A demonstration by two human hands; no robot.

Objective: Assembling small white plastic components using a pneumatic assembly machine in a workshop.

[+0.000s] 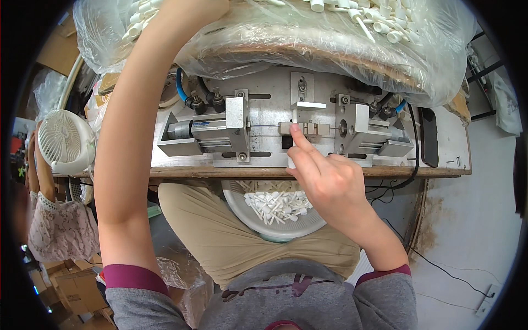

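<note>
My right hand (330, 176) is at the metal clamping fixture (316, 128) in the middle of the bench machine. Its index finger is stretched onto a small white plastic stemmed piece (294, 115), with the other fingers curled in. A bit of white shows by the thumb, partly hidden by the fingers. My left hand (212, 6) reaches to the far plastic-lined heap of white plastic parts (385, 22); its fingers are cut off by the upper edge. Metal cylinders, the left one (212, 132) and the right one (377, 132), face the fixture from both sides.
A grey basin (239, 212) with several white stemmed pieces sits at my lap below the wooden bench edge (242, 172). A dark phone (428, 137) lies at the bench's right end. A white fan (63, 142) and another person's sleeve (58, 225) are at the left.
</note>
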